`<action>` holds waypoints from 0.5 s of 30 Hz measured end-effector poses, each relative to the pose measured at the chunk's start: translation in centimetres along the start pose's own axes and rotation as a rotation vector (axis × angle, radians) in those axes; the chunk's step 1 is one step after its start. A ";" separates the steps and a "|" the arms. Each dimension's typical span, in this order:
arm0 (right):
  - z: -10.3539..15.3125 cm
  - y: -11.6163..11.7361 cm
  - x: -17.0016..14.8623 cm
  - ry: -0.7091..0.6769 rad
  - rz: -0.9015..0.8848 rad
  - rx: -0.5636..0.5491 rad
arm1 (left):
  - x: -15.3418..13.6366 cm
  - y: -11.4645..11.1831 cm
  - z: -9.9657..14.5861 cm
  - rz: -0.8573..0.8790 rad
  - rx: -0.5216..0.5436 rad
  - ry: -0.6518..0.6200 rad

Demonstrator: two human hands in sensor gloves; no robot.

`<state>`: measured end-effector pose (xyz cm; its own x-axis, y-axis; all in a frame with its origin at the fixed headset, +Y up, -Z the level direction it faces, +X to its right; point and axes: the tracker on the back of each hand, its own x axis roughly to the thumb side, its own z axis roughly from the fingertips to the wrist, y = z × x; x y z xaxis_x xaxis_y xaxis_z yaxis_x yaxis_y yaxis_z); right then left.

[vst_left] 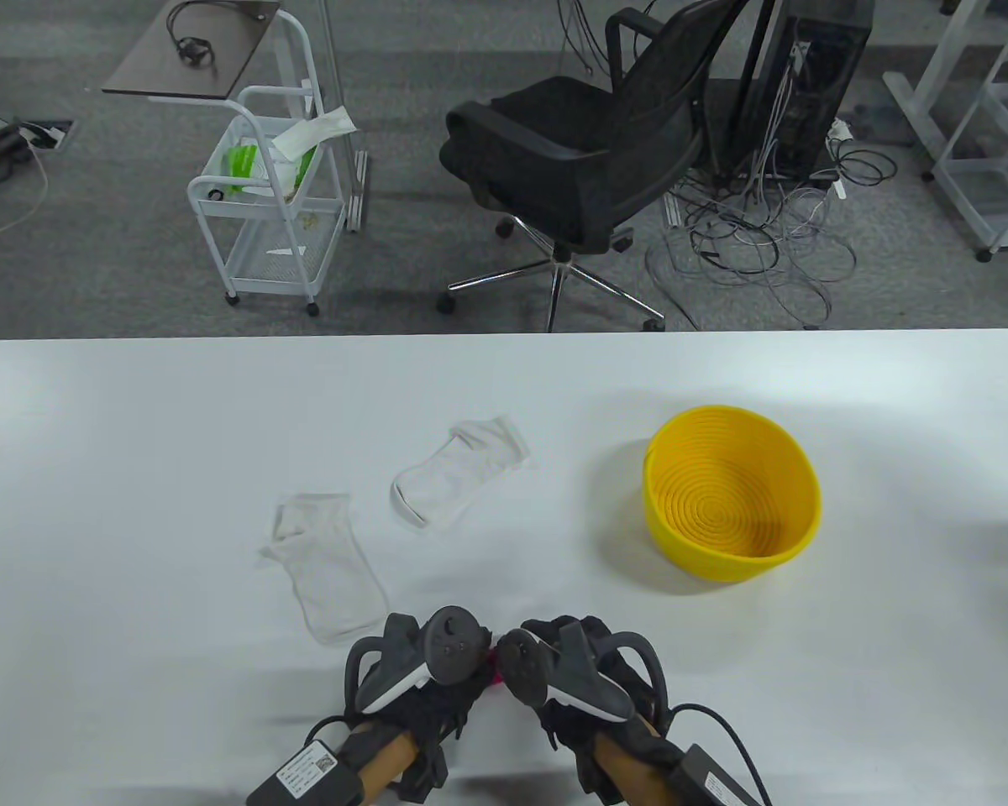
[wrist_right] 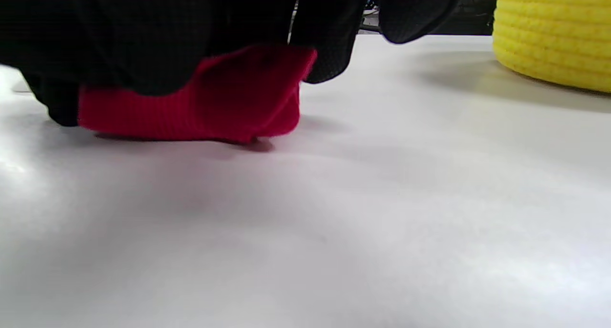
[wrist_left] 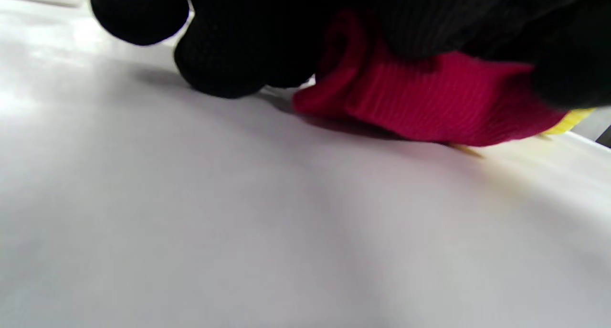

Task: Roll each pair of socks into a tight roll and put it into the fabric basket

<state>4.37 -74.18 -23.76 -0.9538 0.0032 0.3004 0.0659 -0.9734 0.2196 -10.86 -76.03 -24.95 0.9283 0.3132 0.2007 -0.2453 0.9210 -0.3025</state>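
Note:
A red sock roll point(wrist_left: 429, 108) point(wrist_right: 200, 103) lies on the white table point(vst_left: 134, 470) near the front edge, almost hidden under both hands in the table view, where only a sliver of red sock roll point(vst_left: 496, 663) shows. My left hand point(vst_left: 424, 672) and right hand point(vst_left: 567, 663) are side by side with curled fingers point(wrist_left: 224, 56) gripping the roll from above. Two white socks lie flat beyond them, one sock point(vst_left: 328, 575) at left and another sock point(vst_left: 458, 483) further back. The yellow basket point(vst_left: 731, 504) point(wrist_right: 553, 37) stands empty to the right.
A black office chair point(vst_left: 588, 151), a white wire cart point(vst_left: 269, 193) and tangled cables point(vst_left: 764, 227) stand on the floor beyond the table's far edge.

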 end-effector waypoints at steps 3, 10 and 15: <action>-0.4 0.6 -0.2 0.022 0.004 0.010 | 0.4 0.5 0.3 -0.052 0.029 0.013; -1.0 1.3 -0.4 0.061 -0.033 0.029 | 0.3 0.8 0.3 -0.043 0.043 0.016; -1.1 1.3 -0.3 0.046 -0.082 0.086 | 0.3 0.5 0.3 -0.021 -0.037 -0.010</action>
<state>4.47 -75.67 -24.57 -0.9693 0.0693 0.2359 0.0105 -0.9469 0.3215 -10.80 -75.40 -24.81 0.9301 0.2965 0.2168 -0.2152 0.9182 -0.3326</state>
